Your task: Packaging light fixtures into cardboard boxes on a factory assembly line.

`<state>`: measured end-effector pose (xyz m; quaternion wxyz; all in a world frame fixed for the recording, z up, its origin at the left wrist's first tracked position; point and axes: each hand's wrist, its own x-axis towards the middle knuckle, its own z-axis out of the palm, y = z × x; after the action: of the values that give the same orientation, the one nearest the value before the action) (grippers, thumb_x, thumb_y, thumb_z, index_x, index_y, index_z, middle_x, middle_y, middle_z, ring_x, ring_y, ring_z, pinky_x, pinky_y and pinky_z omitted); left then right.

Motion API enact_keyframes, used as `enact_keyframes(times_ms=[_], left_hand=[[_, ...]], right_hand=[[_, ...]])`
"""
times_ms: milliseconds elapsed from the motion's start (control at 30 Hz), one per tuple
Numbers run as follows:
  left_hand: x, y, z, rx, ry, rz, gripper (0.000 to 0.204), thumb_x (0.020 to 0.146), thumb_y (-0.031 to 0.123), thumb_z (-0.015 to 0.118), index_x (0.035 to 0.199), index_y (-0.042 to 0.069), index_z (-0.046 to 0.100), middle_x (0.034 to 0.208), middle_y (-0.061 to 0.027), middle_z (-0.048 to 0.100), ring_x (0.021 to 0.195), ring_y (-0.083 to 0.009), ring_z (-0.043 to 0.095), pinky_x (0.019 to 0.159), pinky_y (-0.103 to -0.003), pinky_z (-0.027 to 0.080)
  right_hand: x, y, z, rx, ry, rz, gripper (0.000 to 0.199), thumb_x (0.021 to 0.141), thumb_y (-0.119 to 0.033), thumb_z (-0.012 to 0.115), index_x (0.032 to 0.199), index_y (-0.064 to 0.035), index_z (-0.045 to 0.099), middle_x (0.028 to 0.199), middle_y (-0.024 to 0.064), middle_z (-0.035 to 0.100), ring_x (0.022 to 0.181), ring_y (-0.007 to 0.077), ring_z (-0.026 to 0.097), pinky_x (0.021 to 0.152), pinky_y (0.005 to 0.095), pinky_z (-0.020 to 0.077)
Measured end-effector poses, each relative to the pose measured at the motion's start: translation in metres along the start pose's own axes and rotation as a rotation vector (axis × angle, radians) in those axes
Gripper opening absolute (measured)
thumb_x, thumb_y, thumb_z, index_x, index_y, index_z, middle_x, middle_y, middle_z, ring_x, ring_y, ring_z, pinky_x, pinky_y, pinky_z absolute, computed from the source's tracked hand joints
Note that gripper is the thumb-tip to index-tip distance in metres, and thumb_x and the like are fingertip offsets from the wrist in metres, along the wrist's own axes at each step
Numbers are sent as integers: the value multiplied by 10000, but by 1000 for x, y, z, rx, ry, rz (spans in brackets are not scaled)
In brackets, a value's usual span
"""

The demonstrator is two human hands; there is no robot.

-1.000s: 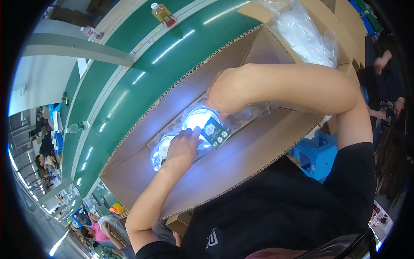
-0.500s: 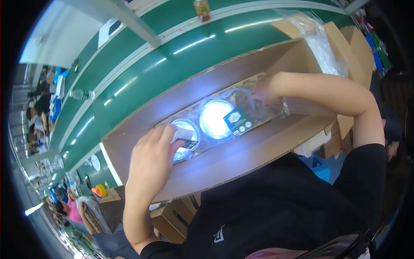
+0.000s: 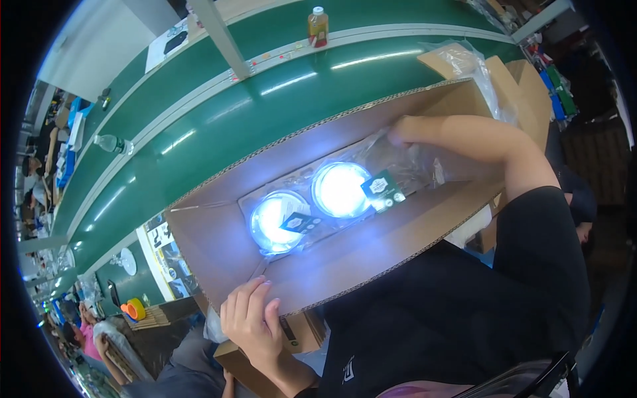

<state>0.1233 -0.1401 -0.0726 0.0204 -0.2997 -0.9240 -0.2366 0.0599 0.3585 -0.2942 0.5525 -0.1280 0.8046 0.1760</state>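
Note:
Two round lit lamps glow white inside a long open cardboard box (image 3: 424, 242): the left lamp (image 3: 269, 225) and the right lamp (image 3: 335, 189). Clear plastic wrap (image 3: 415, 159) surrounds them, and each carries a dark green card, the right card (image 3: 383, 190) lying over its lamp's edge. My left hand (image 3: 255, 322) is at the box's near left rim, fingers loosely bent and thumb apart, nothing seen in it. Inside the box's right part, my right hand (image 3: 406, 131) reaches to the far wall beside the plastic; its fingers are mostly hidden and blurred.
The box rests over a green worktable (image 3: 219, 126). Beyond it stand a drink bottle (image 3: 318, 28) and a metal post (image 3: 222, 36). A clear bottle (image 3: 113, 144) lies left. Cardboard flaps (image 3: 524, 93) rise at right. Orange tape (image 3: 135, 309) and other people are at lower left.
My left hand has left the left lamp and come back toward me to the near rim, uncovering the lamp. My right hand has shifted slightly left, toward the far wall.

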Motion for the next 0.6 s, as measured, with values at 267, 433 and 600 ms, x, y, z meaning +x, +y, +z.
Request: enact_keyframes(times_ms=[267, 433, 600], left_hand=[[27, 20, 1, 19, -144, -107, 198, 929, 151, 556, 951, 9, 692, 971, -128, 721, 889, -325, 666, 814, -377, 495], [44, 25, 11, -130, -64, -309, 311, 962, 257, 559, 911, -22, 687, 898, -149, 695, 836, -285, 647, 777, -369, 496], [61, 31, 9, -13, -112, -382, 298, 989, 236, 546, 909, -12, 689, 843, -113, 668, 784, -237, 627, 741, -331, 477]], right_hand=[[-186, 2, -77, 20, 136, -453, 574, 904, -139, 633, 1438, -9, 467, 1120, 208, 699, 1024, 381, 682, 867, 466, 553], [-267, 63, -58, 172, 801, -712, 417, 937, -168, 628, 1322, -23, 562, 974, 189, 698, 913, 361, 685, 812, 450, 555], [-210, 98, -19, 64, 928, -732, 223, 884, -127, 630, 1077, -16, 650, 819, 139, 690, 811, 329, 697, 722, 448, 563]])
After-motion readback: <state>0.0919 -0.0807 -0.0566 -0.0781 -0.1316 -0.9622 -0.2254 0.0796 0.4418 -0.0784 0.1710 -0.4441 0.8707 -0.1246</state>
